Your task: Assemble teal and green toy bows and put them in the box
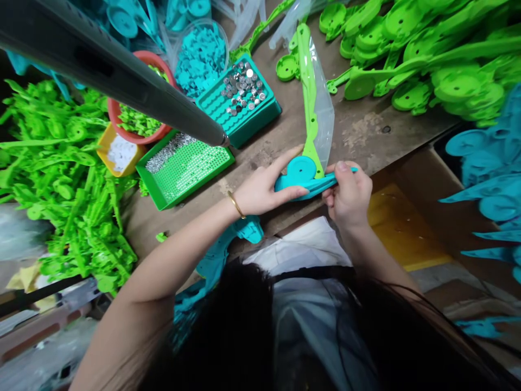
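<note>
Both of my hands are on a blue plastic part with a round disc [299, 169] at the table's near edge. My left hand [262, 187], with a bangle at the wrist, grips its left side between thumb and fingers. The part's pointed right end is pinched between the thumb and fingers of my right hand [350, 190]. A long bright green plastic arm [308, 92] runs away from me, its near end against the blue part. Along its right side lies a clear plastic blade-shaped piece [324, 117]. How these pieces join is hidden by my fingers.
A grey pen-shaped tool [163, 81] hangs overhead from the upper left. Small metal pieces lie in a teal tray [254, 117] and a green basket [195, 184]. Green parts are heaped left [69, 190] and upper right [448, 60]; blue parts [500, 179] sit at right.
</note>
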The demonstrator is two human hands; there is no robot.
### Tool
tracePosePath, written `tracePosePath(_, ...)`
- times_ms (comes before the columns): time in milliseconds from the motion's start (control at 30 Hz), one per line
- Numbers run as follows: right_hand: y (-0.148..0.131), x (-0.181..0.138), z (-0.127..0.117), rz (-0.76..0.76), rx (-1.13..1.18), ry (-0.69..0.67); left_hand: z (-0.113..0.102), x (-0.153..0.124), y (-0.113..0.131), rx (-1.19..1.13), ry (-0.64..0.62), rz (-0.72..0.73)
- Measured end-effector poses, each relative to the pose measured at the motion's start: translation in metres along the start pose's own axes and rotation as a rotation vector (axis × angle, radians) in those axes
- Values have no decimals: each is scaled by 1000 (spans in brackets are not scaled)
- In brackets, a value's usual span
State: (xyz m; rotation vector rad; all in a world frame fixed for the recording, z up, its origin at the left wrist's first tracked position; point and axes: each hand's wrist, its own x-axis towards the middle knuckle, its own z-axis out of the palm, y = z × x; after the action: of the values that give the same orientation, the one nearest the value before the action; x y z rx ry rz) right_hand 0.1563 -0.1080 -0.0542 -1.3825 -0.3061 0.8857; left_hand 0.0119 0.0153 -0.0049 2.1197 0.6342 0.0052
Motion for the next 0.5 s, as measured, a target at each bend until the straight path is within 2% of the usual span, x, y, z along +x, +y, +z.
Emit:
tracePosePath(67, 2, -1, 2, 16, 27, 17, 1, 0, -3, -36, 6, 16)
tracePosePath(233, 5, -11, 5, 144, -40, -281, 2, 0, -6, -105, 12, 50)
tracePosePath(400, 10, -17, 12, 69, -74, -213, 1, -1, -8, -74, 26, 58)
tracePosePath(500, 9, -11, 8, 155, -24, -286, -2, -3, -12, -55, 20, 56)
